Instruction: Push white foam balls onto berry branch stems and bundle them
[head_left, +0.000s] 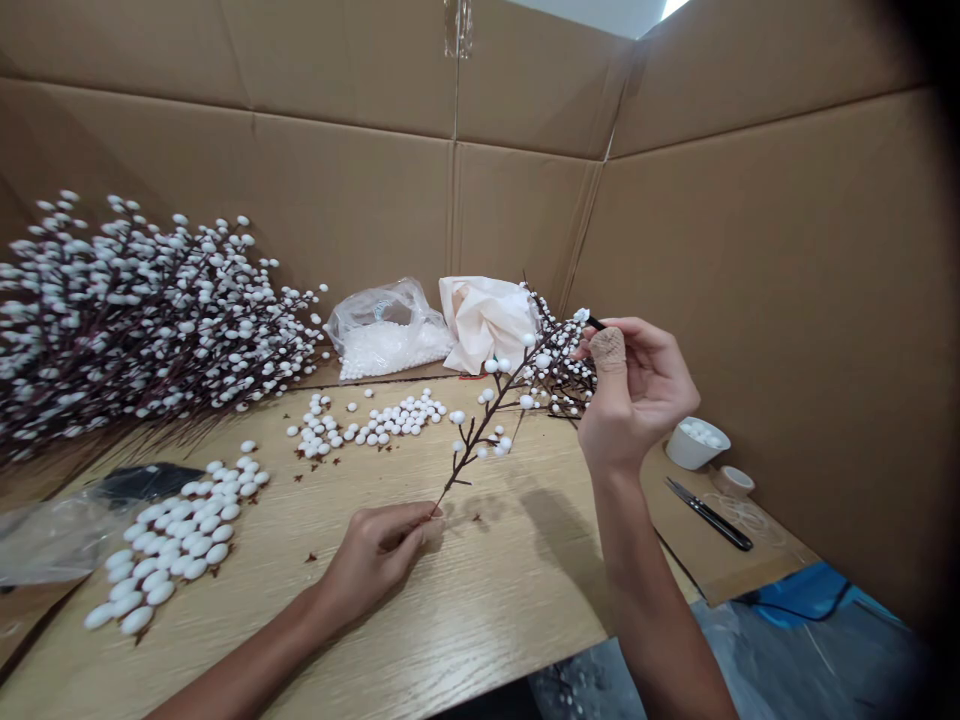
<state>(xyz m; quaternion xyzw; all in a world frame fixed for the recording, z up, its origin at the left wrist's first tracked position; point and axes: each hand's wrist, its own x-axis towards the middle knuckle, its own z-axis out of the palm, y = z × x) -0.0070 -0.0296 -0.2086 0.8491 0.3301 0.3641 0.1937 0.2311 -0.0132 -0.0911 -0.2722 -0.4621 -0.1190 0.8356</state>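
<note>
My left hand (386,548) pinches the thin lower stem of an artificial berry branch (480,432) just above the table. The branch slants up to the right, with white berries on several twigs and some bare twig ends lower down. My right hand (634,385) is raised near its upper end, closed on a short black stick (596,322) with a white tip (582,314). Whether that tip touches the branch I cannot tell. A tan wrap covers the right thumb. Loose white berries (180,535) lie left of my hands, and smaller ones (401,420) lie behind the branch.
Finished-looking berry branches (150,310) are heaped at the left, with more (562,350) behind my right hand. A bag of white beads (390,335) and crumpled cloth (487,315) stand at the back. On the right are a white cup (697,445), tape roll (735,481) and thread snips (709,513).
</note>
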